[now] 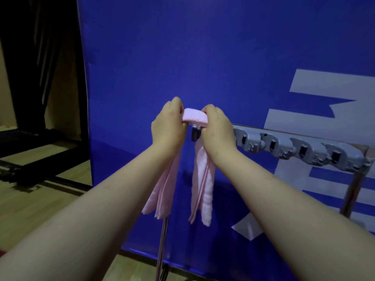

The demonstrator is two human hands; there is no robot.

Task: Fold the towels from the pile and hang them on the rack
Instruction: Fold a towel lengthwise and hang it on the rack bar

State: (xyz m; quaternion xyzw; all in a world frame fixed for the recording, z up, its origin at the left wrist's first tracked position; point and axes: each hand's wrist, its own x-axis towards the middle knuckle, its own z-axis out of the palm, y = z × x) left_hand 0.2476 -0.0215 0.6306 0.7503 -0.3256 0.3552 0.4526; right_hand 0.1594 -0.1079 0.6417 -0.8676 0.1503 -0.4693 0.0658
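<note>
Head view: a folded pink towel is draped over the left end of the grey rack, both halves hanging down. The left grip is curled round the towel's top fold and the right grip clasps its other side. A blue panel stands behind.

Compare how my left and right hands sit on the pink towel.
The left hand grips the pink towel out beyond the end of the rack; the right hand grips it just above that end. The left hand sits slightly higher than the right hand. Both curl over the towel's top fold, its ends hanging below.
</note>
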